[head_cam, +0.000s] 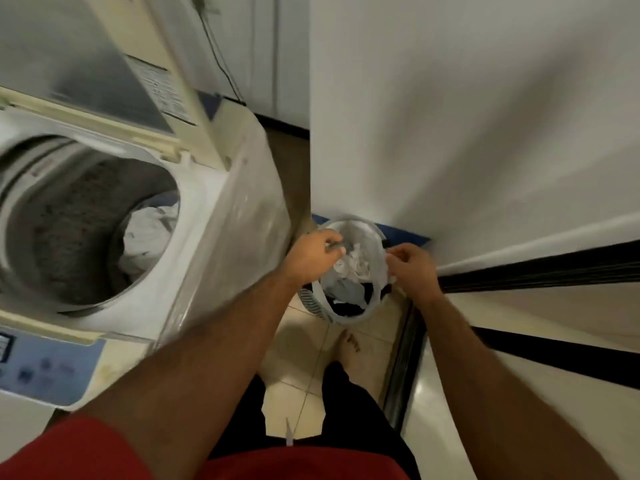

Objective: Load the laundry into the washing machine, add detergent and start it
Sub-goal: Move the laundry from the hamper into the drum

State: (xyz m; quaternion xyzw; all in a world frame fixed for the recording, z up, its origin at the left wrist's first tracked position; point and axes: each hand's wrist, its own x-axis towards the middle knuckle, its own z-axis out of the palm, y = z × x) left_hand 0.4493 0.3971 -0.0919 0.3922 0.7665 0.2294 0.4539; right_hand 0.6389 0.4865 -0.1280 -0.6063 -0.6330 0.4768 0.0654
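A top-loading washing machine (194, 237) is being viewed from above, its lid (104, 64) standing raised and its drum (79, 216) lying open on the left. Some white and dark laundry is already being held low in the drum. To the right of the machine, a round laundry basket (346, 317) is sitting on the tiled floor (311, 344), wedged between the machine's side and a white wall panel (450, 116).

Both hands are being lowered into the basket. The left hand (315, 252) is being curled at the near-left rim, seemingly pinching a bit of grey fabric, though blur is making this uncertain. The right hand (412, 268) is being curled at the right rim, fingers pinching the pale cloth or liner there.

The clothes (349, 271), white on top and dark beneath, are judged to be soft, light and floppy; they are best gathered in bunched handfuls from the heap's middle, since trailing ends could be snagged on the basket's rim.

Room is being limited: the basket is hemmed in tightly, and a bare foot (349, 344) is standing just beside it. Open space is being offered upward and leftward, over the machine's rounded top edge into the drum.
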